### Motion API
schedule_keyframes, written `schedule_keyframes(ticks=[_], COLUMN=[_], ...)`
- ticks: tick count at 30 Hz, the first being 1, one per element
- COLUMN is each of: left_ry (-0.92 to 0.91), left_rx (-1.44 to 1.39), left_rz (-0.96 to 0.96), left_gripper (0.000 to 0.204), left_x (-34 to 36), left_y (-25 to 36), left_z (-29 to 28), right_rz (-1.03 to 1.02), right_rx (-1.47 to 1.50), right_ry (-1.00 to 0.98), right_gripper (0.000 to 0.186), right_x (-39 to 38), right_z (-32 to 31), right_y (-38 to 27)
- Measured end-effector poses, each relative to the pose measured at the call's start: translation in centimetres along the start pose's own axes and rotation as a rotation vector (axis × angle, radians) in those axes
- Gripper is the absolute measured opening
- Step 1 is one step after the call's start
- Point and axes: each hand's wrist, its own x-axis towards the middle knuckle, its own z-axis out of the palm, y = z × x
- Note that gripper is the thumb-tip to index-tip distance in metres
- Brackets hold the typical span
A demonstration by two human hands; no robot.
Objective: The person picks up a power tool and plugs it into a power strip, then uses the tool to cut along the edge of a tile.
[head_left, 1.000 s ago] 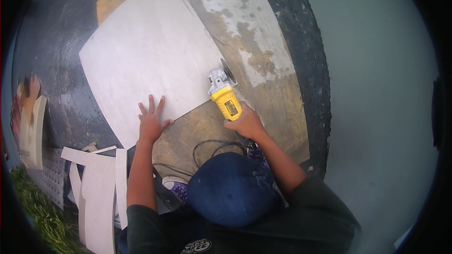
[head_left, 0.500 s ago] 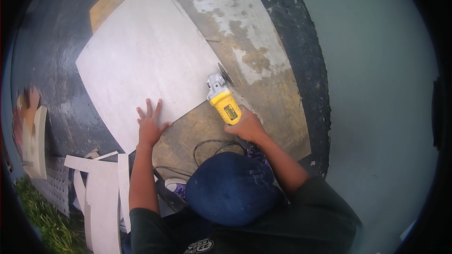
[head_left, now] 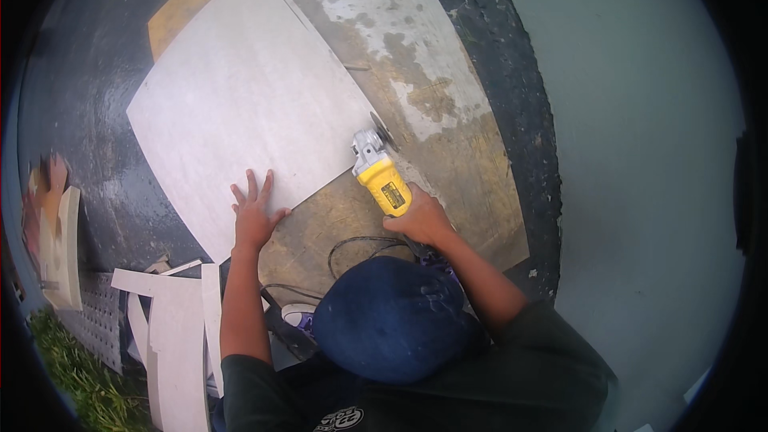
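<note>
My left hand lies with fingers spread on a large whitish board, near its lower edge. My right hand grips the yellow body of an angle grinder, whose disc sits at the board's right edge near the lower corner. Whether the disc is spinning or touching the board I cannot tell. The board lies on a worn, stained plywood sheet. A dark cord loops across that sheet below the grinder.
White offcuts, a perforated grey sheet and mixed board scraps lie at left, beside grass. Dark wet floor surrounds the plywood. A grey-green surface fills the right. A blue cap and purple shoes show low.
The board appears slightly further left and lower at its top. The grinder's head has shifted a little downward in the picture. Both hands keep the same hold.
</note>
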Motion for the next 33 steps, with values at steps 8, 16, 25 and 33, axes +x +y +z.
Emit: schedule_keyframes(ticks=[8, 16, 25, 33], left_ry=[0.017, 0.02, 0.014, 0.016], left_rx=[-0.025, -0.006, -0.006, -0.014], left_rz=[0.016, 0.012, 0.007, 0.01], left_gripper=[0.103, 0.103, 0.103, 0.102], left_x=[-0.01, -0.01, 0.12, 0.02], left_y=[-0.28, -0.4, -0.29, -0.24], left_z=[0.2, 0.18, 0.29, 0.14], right_rz=[0.007, 0.004, 0.013, 0.006], right_rx=[-0.018, -0.008, -0.012, -0.011], right_ry=[-0.008, -0.01, -0.021, -0.019], right_gripper=[0.079, 0.08, 0.08, 0.082], right_x=[-0.33, -0.55, -0.81, -0.66], right_z=[0.14, 0.17, -0.09, 0.11], right_y=[0.57, 0.65, 0.62, 0.92])
